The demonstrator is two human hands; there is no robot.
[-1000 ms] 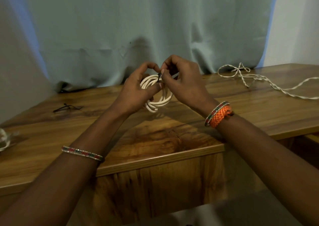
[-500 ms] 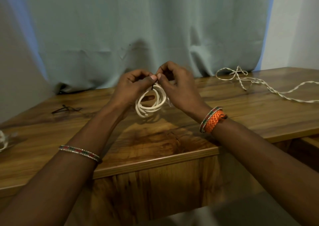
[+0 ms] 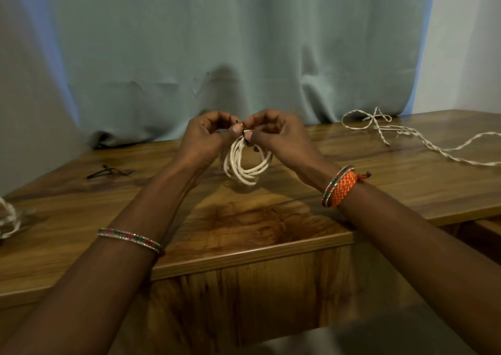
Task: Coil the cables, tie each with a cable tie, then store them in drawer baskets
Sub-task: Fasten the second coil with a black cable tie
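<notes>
A coiled white cable (image 3: 245,162) is held just above the middle of the surface (image 3: 271,227), its loops hanging below the fingers. A thin black cable tie (image 3: 245,135) is pinched at the top of the coil between the left hand (image 3: 207,137) and the right hand (image 3: 279,135), both closed on it. The tie is judged not yet drawn tight. All loops should be gathered inside it before it is pulled snug, and the coil kept from springing open. An uncoiled twisted cable (image 3: 406,135) is left near the far right corner, and spare ties (image 3: 108,171) towards the left edge.
</notes>
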